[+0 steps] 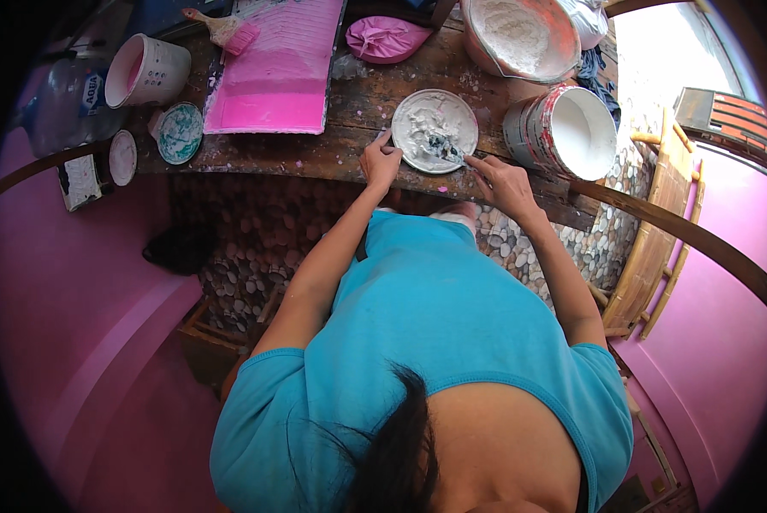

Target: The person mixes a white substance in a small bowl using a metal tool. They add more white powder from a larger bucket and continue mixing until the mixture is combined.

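Observation:
On the wooden table in front of me sits a round white plate spread with thick white paste. The fingers of my left hand are closed on the plate's left rim. My right hand, at the lower right rim, grips a small spatula-like tool. Its far end lies in the paste, where a dark patch shows. Paste and fingers hide much of the tool, so its exact kind is unclear.
Left of the plate lies a pink paint tray, with a brush on its edge. A white bucket and smeared lids stand farther left. To the right are a paint bucket and a powder-filled basin. A pink bag lies behind.

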`<state>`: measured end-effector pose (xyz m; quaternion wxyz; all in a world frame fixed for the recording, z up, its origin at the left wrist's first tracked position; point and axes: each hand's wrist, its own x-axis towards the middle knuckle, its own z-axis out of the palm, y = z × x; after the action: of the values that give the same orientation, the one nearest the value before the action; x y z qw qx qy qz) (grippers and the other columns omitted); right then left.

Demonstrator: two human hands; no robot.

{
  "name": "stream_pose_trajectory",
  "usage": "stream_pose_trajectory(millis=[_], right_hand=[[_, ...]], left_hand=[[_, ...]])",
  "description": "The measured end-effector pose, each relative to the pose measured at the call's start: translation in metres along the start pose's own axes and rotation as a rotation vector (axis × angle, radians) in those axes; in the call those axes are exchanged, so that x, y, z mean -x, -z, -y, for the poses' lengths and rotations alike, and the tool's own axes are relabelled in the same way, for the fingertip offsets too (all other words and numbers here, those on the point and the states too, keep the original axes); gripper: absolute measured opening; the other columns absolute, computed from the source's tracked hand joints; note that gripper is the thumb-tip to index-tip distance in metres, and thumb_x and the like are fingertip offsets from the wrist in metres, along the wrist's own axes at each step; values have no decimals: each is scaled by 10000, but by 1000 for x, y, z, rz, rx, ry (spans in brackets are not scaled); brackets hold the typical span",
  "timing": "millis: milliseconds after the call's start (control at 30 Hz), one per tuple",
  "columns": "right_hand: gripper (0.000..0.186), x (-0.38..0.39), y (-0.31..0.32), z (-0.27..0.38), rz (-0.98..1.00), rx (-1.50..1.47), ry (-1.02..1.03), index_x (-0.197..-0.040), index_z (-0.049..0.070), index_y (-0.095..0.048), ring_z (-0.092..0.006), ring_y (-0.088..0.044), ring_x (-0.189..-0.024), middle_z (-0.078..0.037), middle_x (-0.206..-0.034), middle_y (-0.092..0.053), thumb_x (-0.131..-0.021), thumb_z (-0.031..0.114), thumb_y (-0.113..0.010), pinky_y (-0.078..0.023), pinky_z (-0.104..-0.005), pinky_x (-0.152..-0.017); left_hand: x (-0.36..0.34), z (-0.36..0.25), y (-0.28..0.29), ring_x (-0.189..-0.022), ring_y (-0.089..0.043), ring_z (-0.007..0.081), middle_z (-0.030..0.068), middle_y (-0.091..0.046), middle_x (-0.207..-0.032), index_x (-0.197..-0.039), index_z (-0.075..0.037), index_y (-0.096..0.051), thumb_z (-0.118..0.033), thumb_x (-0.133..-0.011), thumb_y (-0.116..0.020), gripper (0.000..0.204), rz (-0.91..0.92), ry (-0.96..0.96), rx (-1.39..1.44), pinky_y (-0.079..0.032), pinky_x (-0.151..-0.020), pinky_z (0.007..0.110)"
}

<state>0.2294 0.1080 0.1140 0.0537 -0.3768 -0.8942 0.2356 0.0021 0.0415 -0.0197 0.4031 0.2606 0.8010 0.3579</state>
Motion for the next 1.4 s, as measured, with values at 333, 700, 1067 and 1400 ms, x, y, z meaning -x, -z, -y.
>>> stream_pose_trajectory(millis=[333,700,1067,1400], right_hand=[[324,-55,-1,-6,214,133,259,-1075,109,-616,-295,-615,-631,-117,-775,-613,-752,137,-598,-482,-396,-534],[185,-89,19,10,265,236,258,-890,72,-639,-303,-621,-669,-127,-718,-613,-731,153,-591,-482,-417,-561],[101,-98,30,10,236,270,237,-727,52,-625,-312,-625,-677,-142,-682,-620,-698,139,-584,-486,-431,-578],[95,-96,3,0,136,255,247,-686,32,-622,-325,-620,-605,-167,-634,-605,-688,122,-592,-488,-426,-526]], left_hand=[[-18,-5,8,-728,-636,284,132,-662,-770,-1165,-165,-609,-156,-659,-603,506,71,-66,-80,-481,-740,374],[-32,-14,18,-721,-641,238,146,-662,-825,-1178,-133,-599,-180,-683,-608,497,125,-168,-207,-477,-714,319],[-36,-18,21,-746,-634,226,142,-649,-855,-1176,-129,-602,-178,-694,-599,484,132,-225,-190,-470,-743,325],[-41,-25,20,-764,-640,240,141,-652,-865,-1182,-132,-599,-193,-689,-609,496,148,-250,-213,-476,-741,330]])
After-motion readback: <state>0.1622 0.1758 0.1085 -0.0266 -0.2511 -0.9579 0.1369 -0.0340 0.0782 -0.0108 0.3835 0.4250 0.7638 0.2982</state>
